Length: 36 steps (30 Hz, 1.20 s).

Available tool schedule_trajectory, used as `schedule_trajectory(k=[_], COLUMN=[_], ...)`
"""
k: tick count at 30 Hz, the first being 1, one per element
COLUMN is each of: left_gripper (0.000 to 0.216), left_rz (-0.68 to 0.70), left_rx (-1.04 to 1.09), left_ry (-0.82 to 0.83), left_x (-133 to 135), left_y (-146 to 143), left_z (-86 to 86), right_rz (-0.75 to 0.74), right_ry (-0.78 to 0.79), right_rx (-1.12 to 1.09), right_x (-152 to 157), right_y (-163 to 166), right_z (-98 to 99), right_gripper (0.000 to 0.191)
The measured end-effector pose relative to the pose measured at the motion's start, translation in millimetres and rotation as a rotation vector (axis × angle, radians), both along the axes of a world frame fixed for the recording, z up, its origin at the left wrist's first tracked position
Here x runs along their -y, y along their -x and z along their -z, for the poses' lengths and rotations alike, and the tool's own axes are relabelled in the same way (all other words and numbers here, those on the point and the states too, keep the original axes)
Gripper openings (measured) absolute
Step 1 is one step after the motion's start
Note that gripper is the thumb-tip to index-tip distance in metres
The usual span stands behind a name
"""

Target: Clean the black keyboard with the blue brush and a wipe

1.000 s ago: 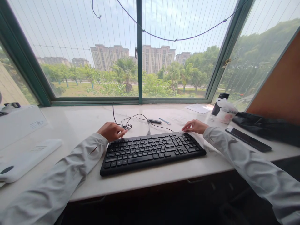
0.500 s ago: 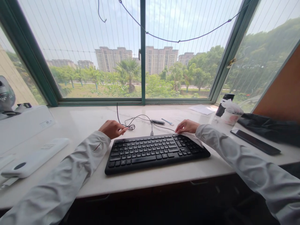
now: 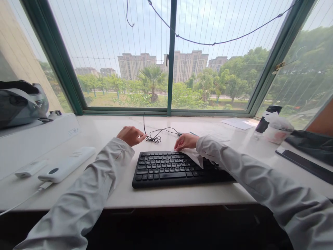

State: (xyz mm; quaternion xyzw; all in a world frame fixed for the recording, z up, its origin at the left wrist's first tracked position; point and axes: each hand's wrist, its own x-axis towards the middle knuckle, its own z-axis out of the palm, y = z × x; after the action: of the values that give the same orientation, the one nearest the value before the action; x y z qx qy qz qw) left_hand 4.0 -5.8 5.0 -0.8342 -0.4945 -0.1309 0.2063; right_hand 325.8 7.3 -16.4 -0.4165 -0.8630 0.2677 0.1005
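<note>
My right hand (image 3: 186,141) pinches a white tissue (image 3: 194,155) over the top edge of the black keyboard (image 3: 160,166). The tissue drapes across the keys toward the right, and my sleeve hides much of the keyboard's right end. My left hand (image 3: 131,135) hovers just beyond the keyboard's far left corner, fingers loosely bent and the fingertips stretched toward a coiled black cable (image 3: 154,139). The tips meet the cable's edge in the view, and I see no clear grip on it.
A white power bank (image 3: 69,163) with a cord lies left, before a white box (image 3: 39,139) bearing a dark headset (image 3: 22,104). At right are a phone (image 3: 304,165), a plastic cup (image 3: 279,131), a black bottle (image 3: 267,119) and paper (image 3: 239,123). Windows stand behind.
My right hand has slid left along the keyboard's far edge, drawing the tissue with it. My left hand stays near the cable. The camera view has turned a little to the left.
</note>
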Motion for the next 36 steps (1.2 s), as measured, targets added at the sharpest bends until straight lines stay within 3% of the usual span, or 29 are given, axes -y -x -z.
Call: schedule_trajectory(k=[5,13,19,26,36], left_gripper=[0.053,0.049,0.05,0.052,0.053], left_rz=[-0.052,-0.303,-0.319,-0.333,-0.361], left_rx=[0.002,0.108,0.078,0.061,0.055], left_ry=[0.019,0.048,0.08,0.107,0.131], left_x=[-1,-11,-13,-14,-17], left_y=[6,21,20,17,16], left_z=[-3.3,-1.6,1.4,2.7,6.8], right_rz=[-0.036,-0.071,-0.077,-0.04,0.069], right_ry=[-0.025,-0.078,-0.085,-0.048,0.002], right_rx=[0.022,0.029,0.025,0.019,0.038], right_x=[-4,2,5,3,9], right_y=[53,133,159,125,8], right_z=[-0.5,-7.0,-8.3,-4.1,-0.6], right_gripper=[0.035,0.031,0.033,0.03,0.044])
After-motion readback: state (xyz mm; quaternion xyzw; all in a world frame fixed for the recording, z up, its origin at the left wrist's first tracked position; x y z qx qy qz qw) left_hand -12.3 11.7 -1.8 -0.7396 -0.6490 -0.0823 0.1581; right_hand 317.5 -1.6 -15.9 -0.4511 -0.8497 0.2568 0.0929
